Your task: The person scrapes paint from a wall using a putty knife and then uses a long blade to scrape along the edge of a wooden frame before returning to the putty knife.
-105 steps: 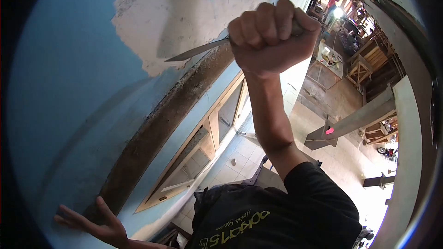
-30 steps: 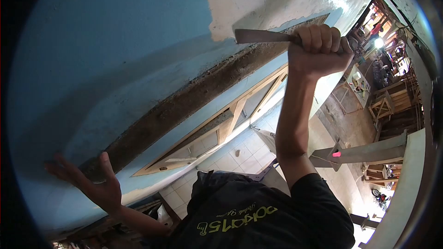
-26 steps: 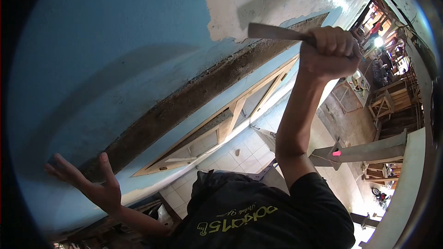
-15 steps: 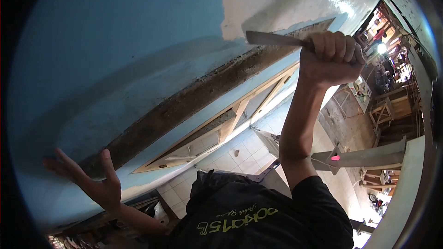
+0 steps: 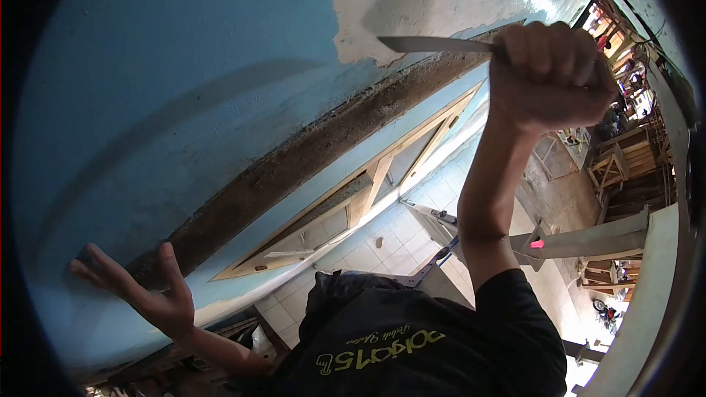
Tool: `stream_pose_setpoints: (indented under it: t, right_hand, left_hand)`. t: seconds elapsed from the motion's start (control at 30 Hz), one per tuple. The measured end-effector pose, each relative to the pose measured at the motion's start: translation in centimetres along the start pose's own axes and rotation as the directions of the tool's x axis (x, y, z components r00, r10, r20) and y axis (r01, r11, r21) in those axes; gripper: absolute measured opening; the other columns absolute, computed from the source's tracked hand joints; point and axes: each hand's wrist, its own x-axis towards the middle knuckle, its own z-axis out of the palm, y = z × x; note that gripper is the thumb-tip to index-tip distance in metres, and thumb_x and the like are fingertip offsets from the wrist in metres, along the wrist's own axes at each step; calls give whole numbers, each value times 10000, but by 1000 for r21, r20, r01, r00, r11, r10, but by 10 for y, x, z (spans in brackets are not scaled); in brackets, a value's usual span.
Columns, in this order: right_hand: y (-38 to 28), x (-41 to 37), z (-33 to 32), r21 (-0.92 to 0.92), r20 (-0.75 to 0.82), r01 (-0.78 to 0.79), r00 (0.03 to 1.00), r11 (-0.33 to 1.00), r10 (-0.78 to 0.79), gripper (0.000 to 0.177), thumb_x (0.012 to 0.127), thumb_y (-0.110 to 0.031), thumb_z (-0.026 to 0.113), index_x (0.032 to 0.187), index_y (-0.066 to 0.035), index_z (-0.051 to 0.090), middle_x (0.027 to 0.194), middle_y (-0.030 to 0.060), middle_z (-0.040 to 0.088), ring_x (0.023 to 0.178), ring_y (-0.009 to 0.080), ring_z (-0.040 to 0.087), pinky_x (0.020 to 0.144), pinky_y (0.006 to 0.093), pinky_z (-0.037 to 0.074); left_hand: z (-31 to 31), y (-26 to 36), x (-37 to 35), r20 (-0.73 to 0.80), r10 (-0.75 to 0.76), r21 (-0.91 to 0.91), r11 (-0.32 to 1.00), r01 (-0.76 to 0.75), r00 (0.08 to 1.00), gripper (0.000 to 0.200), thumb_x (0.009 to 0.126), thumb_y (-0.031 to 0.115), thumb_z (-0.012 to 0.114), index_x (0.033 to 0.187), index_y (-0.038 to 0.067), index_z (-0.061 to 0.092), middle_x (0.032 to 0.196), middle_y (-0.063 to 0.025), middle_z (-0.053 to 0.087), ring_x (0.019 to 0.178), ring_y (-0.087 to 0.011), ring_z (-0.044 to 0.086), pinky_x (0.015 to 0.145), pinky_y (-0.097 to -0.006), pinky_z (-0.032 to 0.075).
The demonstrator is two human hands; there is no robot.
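Note:
My right hand [image 5: 551,73] is wrapped round the handle of a flat-bladed scraper [image 5: 434,45], whose blade points left in front of the wall. The handle is mostly hidden by the fingers. Behind the blade, a pale bare patch [image 5: 412,0] borders the blue painted wall [image 5: 220,22]. My left hand [image 5: 158,301] has its fingers spread and holds nothing; it is at the lower left, by the end of a dark rough ledge [image 5: 294,154]. Whether its fingertips touch the wall cannot be made out.
Below the ledge runs a wooden window frame [image 5: 375,176]. White floor tiles [image 5: 360,254] show far below. A metal bar [image 5: 588,242] with a pink mark crosses at the right. Wooden furniture [image 5: 629,158] and a motorcycle [image 5: 604,312] stand beyond.
My right hand has moved right and slightly up with the scraper, and the blade now lies more level. My left hand has barely moved, its fingers still spread.

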Motion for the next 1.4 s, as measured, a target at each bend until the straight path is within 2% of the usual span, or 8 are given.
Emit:
stream_pose_setpoints:
  t: [0.23, 0.3, 0.37, 0.43, 0.8, 1.07, 1.17, 1.4]
  right_hand:
    - [-14, 18, 0, -35, 277, -170, 945, 985, 173, 319, 821, -324, 391, 541, -179, 341, 465, -57, 291, 407, 103, 233, 436, 282, 183]
    - [17, 1, 12, -27, -42, -19, 999, 999, 18, 345, 841, -342, 388, 532, -197, 342, 476, -67, 286, 429, 97, 253, 444, 275, 190]
    - [20, 7, 7, -193, 221, -320, 907, 928, 359, 364, 865, -346, 384, 540, -188, 343, 496, -50, 292, 450, 108, 244, 455, 279, 198]
    - [10, 18, 1, -67, 425, -206, 879, 976, 215, 403, 898, -376, 392, 565, -154, 342, 520, -23, 289, 469, 127, 230, 466, 288, 212]
    - [28, 26, 20, -220, 557, -402, 696, 889, 453, 366, 910, -396, 332, 669, -123, 375, 587, -8, 340, 484, 137, 263, 469, 299, 260]
    - [5, 35, 27, -182, 667, -156, 706, 971, 239, 334, 1033, -196, 265, 810, -17, 438, 650, 85, 413, 520, 185, 336, 507, 360, 327]
    - [21, 79, 4, -36, 918, -268, 371, 963, 137, 149, 945, -18, 395, 803, -35, 433, 652, 79, 402, 516, 165, 335, 455, 338, 280]
    - [25, 64, 22, -35, 905, -145, 415, 989, 93, 298, 796, 153, 534, 1016, -47, 513, 599, 44, 359, 442, 155, 283, 389, 323, 222]
  left_hand:
    - [3, -5, -2, -10, -9, 24, 1000, 9, 1000, 833, 825, 332, 713, 1498, 113, 275, 1573, -205, 106, 1456, -394, 61, 1132, -610, 157]
    - [1, -5, -3, -6, -5, 28, 1000, 5, 1000, 834, 825, 340, 712, 1498, 116, 275, 1573, -204, 108, 1455, -395, 61, 1131, -613, 158]
    - [1, -3, -1, -10, 5, 20, 1000, -5, 1000, 839, 822, 353, 713, 1499, 118, 275, 1574, -203, 108, 1455, -397, 61, 1130, -614, 161]
    - [1, -6, -1, -8, 26, 42, 999, -25, 1000, 841, 822, 362, 712, 1498, 113, 276, 1572, -208, 107, 1455, -398, 60, 1129, -615, 160]
    - [3, -5, -2, -12, -4, 10, 1000, 4, 1000, 859, 814, 396, 709, 1494, 94, 280, 1572, -215, 95, 1456, -395, 54, 1134, -605, 153]
    - [4, -9, -3, -21, 12, 39, 999, -11, 1000, 865, 811, 420, 705, 1498, 115, 278, 1573, -210, 93, 1459, -386, 45, 1132, -614, 150]
    - [4, -6, -2, -22, -21, 7, 1000, 21, 1000, 875, 802, 438, 708, 1500, 134, 278, 1574, -206, 90, 1458, -391, 44, 1127, -625, 151]
    - [2, -7, -4, -18, -16, 32, 999, 16, 1000, 858, 820, 439, 697, 1503, 145, 268, 1575, -200, 93, 1457, -389, 51, 1135, -612, 146]
